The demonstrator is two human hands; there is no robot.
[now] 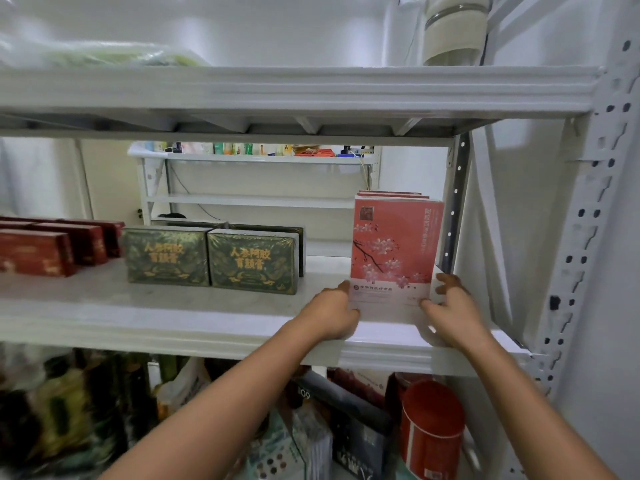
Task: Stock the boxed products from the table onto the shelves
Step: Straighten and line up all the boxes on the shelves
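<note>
Pink card with a blossom print marks the box (pixel 393 251) you are handling: it stands upright at the right end of the middle shelf (pixel 173 306), near the front lip and just beside the perforated rear post (pixel 455 209). Behind it you can see the tops of more boxes of the same red-pink kind (pixel 391 194), so this one looks like the front of a small row.

Your left hand (pixel 330 315) is pressed against the box's lower left corner, and your right hand (pixel 453 310) cups the lower right corner, fingers (pixel 446 280) curled round the edge. Both sets of fingers are narrow, closed on the box from either side. Both forearms reach up and forward from below, wrists about level with the shelf lip.

As for progress, you appear well into the stocking. To the left on the same shelf sit two green boxes with gold lettering (pixel 211 259), side by side with more behind them, and further left a group of dark red boxes (pixel 52 249). The pink box seems to rest on the shelf already, so what is left for it is probably a nudge into line and letting go. The worktop is out of sight, so you cannot tell how many boxes remain. A red canister (pixel 431 427) and mixed goods fill the shelf below.
</note>
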